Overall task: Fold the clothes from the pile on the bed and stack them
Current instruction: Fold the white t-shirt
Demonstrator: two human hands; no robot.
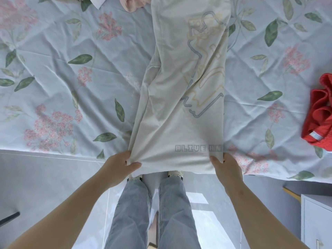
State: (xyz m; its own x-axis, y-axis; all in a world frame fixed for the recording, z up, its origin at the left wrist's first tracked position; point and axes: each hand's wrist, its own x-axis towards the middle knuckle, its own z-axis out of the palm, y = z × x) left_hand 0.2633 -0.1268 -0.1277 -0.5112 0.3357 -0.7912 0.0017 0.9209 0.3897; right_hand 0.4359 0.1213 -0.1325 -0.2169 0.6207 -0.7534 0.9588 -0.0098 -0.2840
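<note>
Left hand and right hand, fingers around shirt hem.

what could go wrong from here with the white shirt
1. The near end of the white shirt sits at the edge of the floral sheet, gripped only by the left hand and right hand; a slip could let it slide toward the floor.
2. Its left side is bunched, so folding now may set creases.

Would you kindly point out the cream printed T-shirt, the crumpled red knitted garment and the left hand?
cream printed T-shirt (161, 126): head view, plain cloth below the print.
crumpled red knitted garment (319, 112): head view, middle folds.
left hand (118, 168): head view, back of hand.
</note>
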